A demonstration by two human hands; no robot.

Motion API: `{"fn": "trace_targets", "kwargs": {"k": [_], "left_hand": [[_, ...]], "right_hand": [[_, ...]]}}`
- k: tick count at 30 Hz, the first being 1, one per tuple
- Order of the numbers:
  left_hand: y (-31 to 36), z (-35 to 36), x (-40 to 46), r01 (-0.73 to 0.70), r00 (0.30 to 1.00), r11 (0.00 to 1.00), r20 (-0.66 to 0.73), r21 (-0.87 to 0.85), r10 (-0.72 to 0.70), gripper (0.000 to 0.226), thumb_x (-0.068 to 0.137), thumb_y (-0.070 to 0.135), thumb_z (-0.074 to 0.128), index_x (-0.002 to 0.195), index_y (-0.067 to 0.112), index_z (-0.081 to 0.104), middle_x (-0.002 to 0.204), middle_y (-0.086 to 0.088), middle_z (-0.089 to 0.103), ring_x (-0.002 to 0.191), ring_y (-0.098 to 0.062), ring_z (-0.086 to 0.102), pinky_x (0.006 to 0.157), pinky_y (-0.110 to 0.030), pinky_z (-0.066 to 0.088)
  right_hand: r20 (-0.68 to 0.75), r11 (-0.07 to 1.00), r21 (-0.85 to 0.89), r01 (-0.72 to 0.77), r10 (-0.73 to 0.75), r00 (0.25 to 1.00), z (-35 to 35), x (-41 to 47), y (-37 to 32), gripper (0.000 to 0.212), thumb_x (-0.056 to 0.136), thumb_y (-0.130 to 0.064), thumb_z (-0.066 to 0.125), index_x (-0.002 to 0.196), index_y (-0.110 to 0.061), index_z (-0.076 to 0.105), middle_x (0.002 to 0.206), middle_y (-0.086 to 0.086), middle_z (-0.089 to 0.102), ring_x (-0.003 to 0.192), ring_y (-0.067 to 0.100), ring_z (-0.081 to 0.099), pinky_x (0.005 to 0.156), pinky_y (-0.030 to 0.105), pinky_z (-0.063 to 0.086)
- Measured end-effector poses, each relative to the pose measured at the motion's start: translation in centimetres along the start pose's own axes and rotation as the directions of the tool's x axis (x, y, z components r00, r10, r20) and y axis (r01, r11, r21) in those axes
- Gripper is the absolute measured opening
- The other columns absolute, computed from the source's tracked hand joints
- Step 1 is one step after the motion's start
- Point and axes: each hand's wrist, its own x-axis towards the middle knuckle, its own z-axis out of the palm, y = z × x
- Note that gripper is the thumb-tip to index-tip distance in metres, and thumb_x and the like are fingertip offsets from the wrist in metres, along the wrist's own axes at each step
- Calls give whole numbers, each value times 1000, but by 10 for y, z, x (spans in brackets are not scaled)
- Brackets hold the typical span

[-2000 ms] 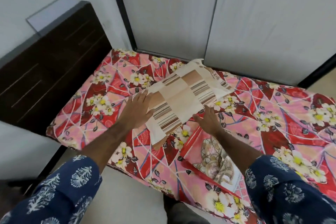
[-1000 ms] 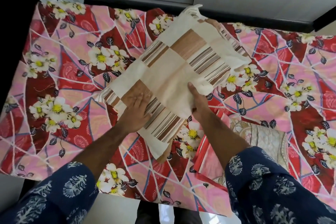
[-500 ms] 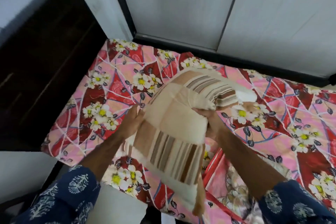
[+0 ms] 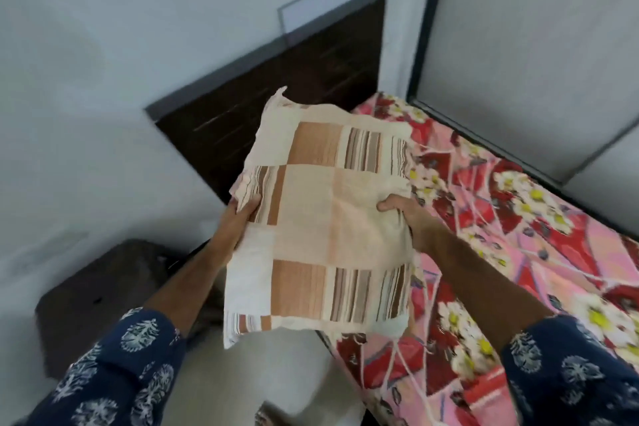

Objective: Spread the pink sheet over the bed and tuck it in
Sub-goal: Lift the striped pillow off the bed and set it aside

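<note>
The pink and red floral sheet (image 4: 539, 252) covers the bed on the right side of the view. A cream and brown striped patchwork pillow (image 4: 321, 218) hangs in the air over the bed's near left corner, beside the headboard. My left hand (image 4: 238, 218) grips the pillow's left edge. My right hand (image 4: 411, 221) is closed on its right side, bunching the cover. Both forearms wear dark blue printed sleeves.
A dark wooden headboard (image 4: 276, 93) stands against the pale wall behind the pillow. A dark low stand (image 4: 100, 297) sits on the floor at the left. Grey wardrobe doors (image 4: 539, 31) with a black frame run along the bed's far side.
Both hands have lifted the pillow off the sheet and carried it left toward the headboard. The view has swung left, so less of the bed shows.
</note>
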Motion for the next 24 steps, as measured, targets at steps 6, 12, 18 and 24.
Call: {"fn": "trace_targets", "kwargs": {"k": [6,12,18,24], "left_hand": [[-35,-183,-39,-78,967,994,-247,-81,56,61,88,37,73,140,16,49,125,1,63,95,-3,63,71,-19,52],[-98,-351,-91,-52,891,989,-453,-140,-17,63,88,33,75,142,16,48,125,5,61,97,1,61,83,-21,53],[-156,-451,-108,28,818,997,-572,-74,-65,61,83,43,77,134,20,52,117,5,66,104,-13,65,101,-43,51],[-185,-505,-85,137,773,988,-616,-69,-150,49,94,11,66,140,9,49,120,-1,61,107,-18,60,81,-22,46]], "right_hand": [[57,981,-190,-39,51,997,178,53,59,42,68,-19,63,108,-5,68,99,15,71,92,30,66,91,39,49],[134,932,-362,-22,76,988,357,95,132,46,63,-18,63,107,-7,67,94,13,71,89,31,67,85,38,52],[266,907,-421,-11,136,954,464,124,180,47,70,-10,60,117,-8,62,95,9,71,88,26,69,76,32,54],[307,857,-511,-71,259,916,522,178,214,47,81,0,61,127,-8,58,119,19,68,104,33,69,80,38,55]]}}
